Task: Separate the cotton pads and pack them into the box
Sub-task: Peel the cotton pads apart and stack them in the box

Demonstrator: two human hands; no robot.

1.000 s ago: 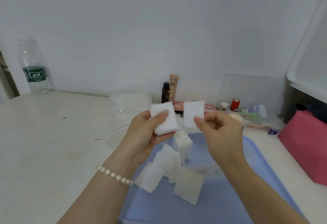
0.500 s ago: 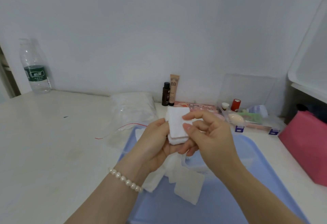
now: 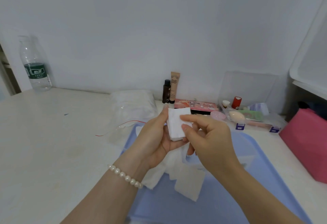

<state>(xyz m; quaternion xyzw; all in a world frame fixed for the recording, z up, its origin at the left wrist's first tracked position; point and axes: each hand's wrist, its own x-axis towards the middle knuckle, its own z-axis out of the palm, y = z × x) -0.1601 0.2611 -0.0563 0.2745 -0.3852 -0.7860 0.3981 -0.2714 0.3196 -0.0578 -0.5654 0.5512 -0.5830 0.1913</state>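
Right fingers (image 3: 187, 117) back on the stack of cotton pads (image 3: 177, 126), pinching its top sheet; left hand (image 3: 155, 135) grips stack. Next pad being peeled.

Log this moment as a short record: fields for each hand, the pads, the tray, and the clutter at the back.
left hand: grips a small stack of cotton pads, held up over the tray
right hand: thumb and forefinger pinch the front pad of that stack
loose pads: several lie separated on the tray below the hands
tray: blue, on the white table
back of table: water bottle far left, BB tube, dark small bottle, clear plastic bag
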